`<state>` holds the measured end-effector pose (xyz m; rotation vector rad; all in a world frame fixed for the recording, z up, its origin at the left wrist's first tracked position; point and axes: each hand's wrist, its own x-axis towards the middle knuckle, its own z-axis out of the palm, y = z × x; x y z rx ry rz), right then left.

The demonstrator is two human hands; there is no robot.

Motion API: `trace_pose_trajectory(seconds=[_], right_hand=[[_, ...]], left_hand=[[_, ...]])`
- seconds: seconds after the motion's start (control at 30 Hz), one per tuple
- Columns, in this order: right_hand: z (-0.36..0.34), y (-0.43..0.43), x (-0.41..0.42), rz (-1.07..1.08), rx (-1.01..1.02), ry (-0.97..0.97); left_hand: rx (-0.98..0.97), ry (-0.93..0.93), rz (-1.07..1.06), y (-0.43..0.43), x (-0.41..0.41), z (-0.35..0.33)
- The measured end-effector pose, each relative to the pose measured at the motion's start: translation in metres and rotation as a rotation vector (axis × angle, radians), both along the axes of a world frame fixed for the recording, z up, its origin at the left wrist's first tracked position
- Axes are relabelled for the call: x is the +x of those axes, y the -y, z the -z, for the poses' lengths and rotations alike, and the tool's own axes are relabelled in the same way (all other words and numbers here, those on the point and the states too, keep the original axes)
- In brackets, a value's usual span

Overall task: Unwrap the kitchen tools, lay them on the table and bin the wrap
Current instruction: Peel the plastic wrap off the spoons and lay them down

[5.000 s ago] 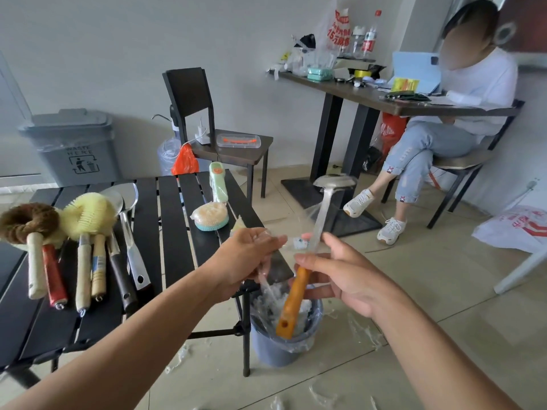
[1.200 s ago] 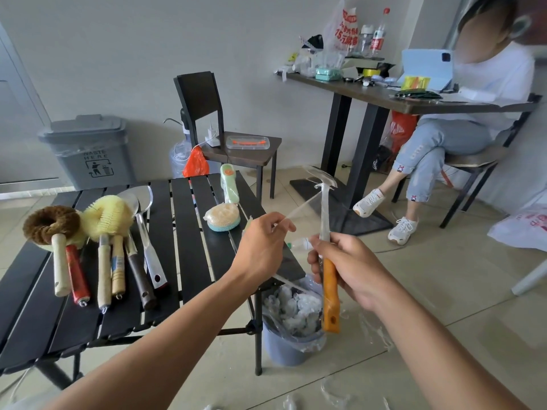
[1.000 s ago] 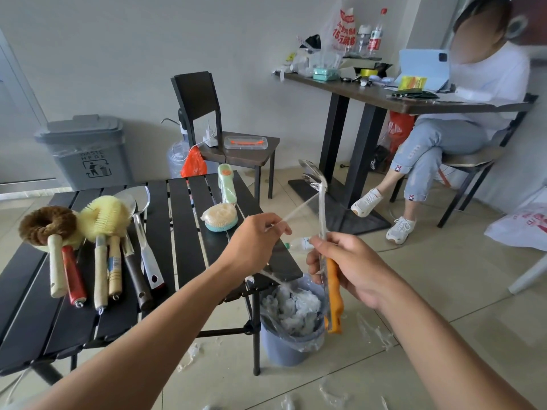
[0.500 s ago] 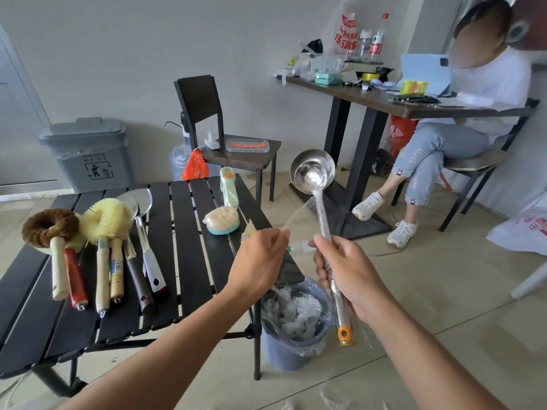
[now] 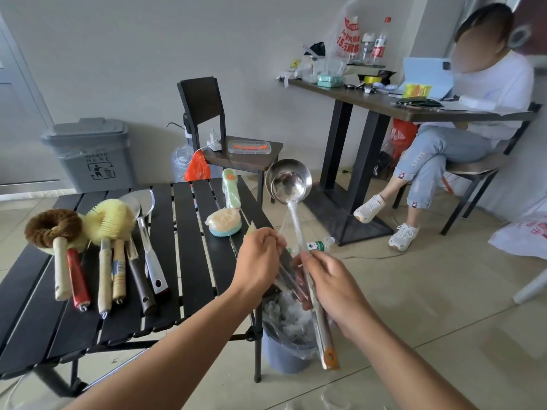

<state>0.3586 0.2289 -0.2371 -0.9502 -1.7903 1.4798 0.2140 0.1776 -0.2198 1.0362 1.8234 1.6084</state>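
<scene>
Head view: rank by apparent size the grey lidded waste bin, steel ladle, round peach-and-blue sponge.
1. Grey lidded waste bin
2. Steel ladle; nearer the camera, so true rank versus the bin is unsure
3. Round peach-and-blue sponge

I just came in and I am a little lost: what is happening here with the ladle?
A person is unwrapping a steel ladle. The right hand holds its handle, bowl up, while the left hand pulls clear wrap off the stem. A small bin with used wrap stands below. Brushes and other tools already lie on the black table.

Both my arms reach to frame centre; left hand [image 5: 257,259] pinched shut, right hand [image 5: 331,282] fisted, fingers curled.
</scene>
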Motion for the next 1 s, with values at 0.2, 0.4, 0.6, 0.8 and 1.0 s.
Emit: trace_pose_trajectory(seconds=[0.2,0.4,0.6,0.8,1.0], right_hand=[[0.000,0.012,-0.011,0.024,0.013,0.117],[-0.001,0.009,-0.013,0.162,-0.096,-0.072],[-0.003,0.004,-0.011,0.158,-0.112,-0.119],[-0.009,-0.003,-0.006,0.132,-0.199,-0.229],[-0.002,-0.004,-0.003,0.134,-0.165,-0.187]], left_hand=[[-0.085,-0.017,0.104,0.001,0.006,-0.002],[-0.006,-0.033,0.159,-0.001,0.007,-0.003],[0.021,-0.032,0.083,-0.003,0.011,-0.005],[0.109,-0.015,0.031,0.002,0.006,-0.009],[0.034,-0.009,0.129,0.006,0.002,-0.007]])
